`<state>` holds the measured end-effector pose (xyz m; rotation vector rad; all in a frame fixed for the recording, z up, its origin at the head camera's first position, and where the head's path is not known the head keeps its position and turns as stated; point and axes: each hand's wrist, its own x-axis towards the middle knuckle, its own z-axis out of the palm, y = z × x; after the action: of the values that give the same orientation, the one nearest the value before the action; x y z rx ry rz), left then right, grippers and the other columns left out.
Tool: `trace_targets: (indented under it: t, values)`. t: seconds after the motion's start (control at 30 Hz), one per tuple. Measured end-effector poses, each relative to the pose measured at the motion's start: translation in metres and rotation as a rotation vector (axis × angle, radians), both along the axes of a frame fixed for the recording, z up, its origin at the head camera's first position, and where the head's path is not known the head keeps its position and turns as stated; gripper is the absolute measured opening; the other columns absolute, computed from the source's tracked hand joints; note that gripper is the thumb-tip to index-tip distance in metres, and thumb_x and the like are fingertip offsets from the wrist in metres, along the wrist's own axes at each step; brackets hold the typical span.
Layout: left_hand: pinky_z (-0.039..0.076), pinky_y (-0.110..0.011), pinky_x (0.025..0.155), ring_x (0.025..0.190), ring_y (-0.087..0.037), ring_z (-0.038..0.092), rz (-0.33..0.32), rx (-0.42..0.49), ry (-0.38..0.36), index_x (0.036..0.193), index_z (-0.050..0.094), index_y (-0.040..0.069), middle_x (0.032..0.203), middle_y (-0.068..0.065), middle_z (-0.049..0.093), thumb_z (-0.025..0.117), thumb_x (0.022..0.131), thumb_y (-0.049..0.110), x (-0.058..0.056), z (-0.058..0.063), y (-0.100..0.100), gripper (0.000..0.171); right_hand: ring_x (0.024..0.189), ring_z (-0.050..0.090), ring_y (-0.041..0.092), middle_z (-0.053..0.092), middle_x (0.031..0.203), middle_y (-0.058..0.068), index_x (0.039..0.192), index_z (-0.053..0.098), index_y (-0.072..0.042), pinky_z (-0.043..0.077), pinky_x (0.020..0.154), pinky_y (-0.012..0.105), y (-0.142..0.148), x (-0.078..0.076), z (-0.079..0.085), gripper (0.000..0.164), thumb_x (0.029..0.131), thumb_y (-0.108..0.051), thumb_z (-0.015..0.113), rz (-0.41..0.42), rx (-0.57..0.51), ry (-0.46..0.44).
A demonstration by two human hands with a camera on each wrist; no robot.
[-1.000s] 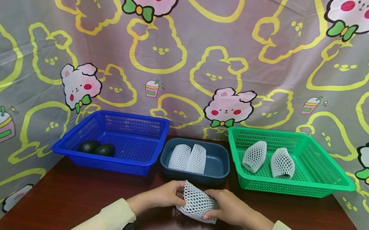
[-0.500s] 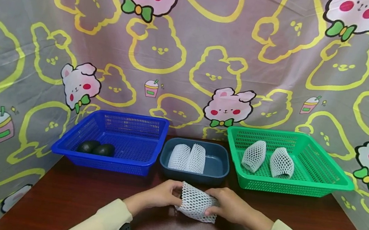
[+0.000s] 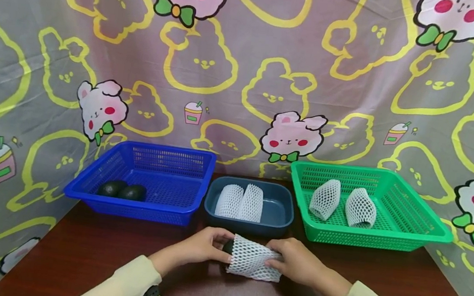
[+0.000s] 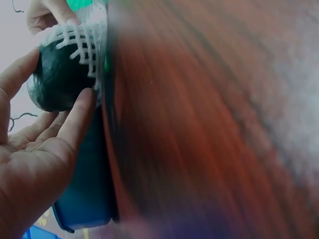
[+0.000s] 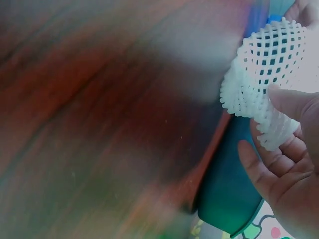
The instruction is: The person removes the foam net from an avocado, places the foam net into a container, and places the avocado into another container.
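Over the table, in the head view, a dark green avocado sits partly inside a white foam net sleeve. My left hand holds the avocado's bare end, thumb on one side and fingers on the other, as the left wrist view shows. From the other end my right hand pinches the net between thumb and fingers. In the right wrist view the sleeve's loose end hangs folded by the right fingers. Most of the avocado is hidden by the net in the head view.
Behind the hands stands a dark blue-grey tray with two white foam nets. A blue basket at left holds two avocados. At right, a green basket contains two net-covered pieces. A patterned cloth hangs behind.
The avocado's dark end now shows at the net's left opening, where it was hidden before. My left hand has shifted slightly left, and the sleeve lies more level.
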<state>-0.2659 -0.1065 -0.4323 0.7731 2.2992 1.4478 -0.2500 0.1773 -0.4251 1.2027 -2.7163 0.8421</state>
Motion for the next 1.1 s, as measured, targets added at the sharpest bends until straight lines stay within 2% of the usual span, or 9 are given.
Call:
trace_targets:
  t: [0.17, 0.47, 0.53, 0.67, 0.77, 0.97, 1.1]
  values:
    - [0.051, -0.037, 0.088, 0.100, -0.022, 0.062, 0.020, -0.003, -0.024, 0.122, 0.062, -0.001, 0.111, -0.010, 0.066, 0.080, 0.080, 0.012, -0.001, 0.002, -0.006, 0.047, 0.072, 0.056, 0.001, 0.063, 0.083, -0.013, 0.093, 0.068, -0.015, 0.050, 0.065, 0.024, 0.005, 0.000, 0.002, 0.012, 0.084, -0.014, 0.076, -0.007, 0.006, -0.009]
    - [0.052, -0.032, 0.085, 0.098, -0.021, 0.064, 0.005, 0.016, -0.038, 0.121, 0.061, -0.005, 0.111, -0.012, 0.066, 0.079, 0.079, 0.008, 0.000, 0.000, -0.013, 0.048, 0.074, 0.056, 0.002, 0.063, 0.085, -0.013, 0.095, 0.068, -0.014, 0.051, 0.066, 0.025, 0.011, 0.001, 0.004, 0.012, 0.085, -0.016, 0.075, -0.011, 0.053, -0.062]
    - [0.052, -0.032, 0.085, 0.099, -0.021, 0.064, 0.006, 0.013, -0.036, 0.121, 0.061, -0.004, 0.110, -0.012, 0.066, 0.079, 0.079, 0.008, 0.001, 0.001, -0.014, 0.047, 0.079, 0.057, 0.004, 0.064, 0.090, -0.011, 0.099, 0.068, -0.013, 0.051, 0.071, 0.028, 0.010, 0.000, 0.005, 0.017, 0.085, -0.020, 0.076, -0.027, 0.087, -0.056]
    - [0.052, -0.031, 0.085, 0.100, -0.021, 0.063, 0.007, 0.002, -0.029, 0.121, 0.061, -0.003, 0.111, -0.011, 0.066, 0.079, 0.079, 0.009, 0.001, 0.001, -0.015, 0.047, 0.091, 0.057, 0.010, 0.064, 0.103, -0.005, 0.112, 0.065, -0.009, 0.051, 0.081, 0.036, 0.006, 0.001, 0.011, 0.040, 0.083, -0.032, 0.078, -0.073, 0.159, -0.055]
    - [0.052, -0.032, 0.086, 0.102, -0.022, 0.063, 0.007, 0.000, -0.029, 0.121, 0.061, -0.004, 0.112, -0.012, 0.066, 0.079, 0.079, 0.009, 0.001, 0.000, -0.015, 0.047, 0.093, 0.057, 0.011, 0.064, 0.107, -0.003, 0.117, 0.064, -0.008, 0.050, 0.084, 0.037, -0.001, 0.001, 0.016, 0.050, 0.081, -0.038, 0.078, -0.081, 0.185, -0.059]
    - [0.052, -0.036, 0.087, 0.103, -0.025, 0.063, 0.008, 0.010, -0.029, 0.122, 0.060, -0.005, 0.113, -0.014, 0.066, 0.078, 0.079, 0.006, 0.002, 0.002, -0.015, 0.048, 0.088, 0.057, 0.008, 0.066, 0.101, -0.003, 0.110, 0.068, -0.008, 0.051, 0.080, 0.035, -0.016, -0.001, 0.021, 0.040, 0.081, -0.034, 0.078, -0.036, 0.229, -0.005]
    - [0.052, -0.034, 0.086, 0.102, -0.023, 0.063, 0.017, 0.007, -0.024, 0.121, 0.061, -0.004, 0.113, -0.013, 0.066, 0.079, 0.078, 0.006, 0.002, 0.000, -0.014, 0.048, 0.080, 0.058, 0.007, 0.066, 0.091, -0.006, 0.101, 0.070, -0.011, 0.051, 0.073, 0.033, -0.021, -0.003, 0.019, 0.031, 0.080, -0.032, 0.079, -0.035, 0.271, 0.041]
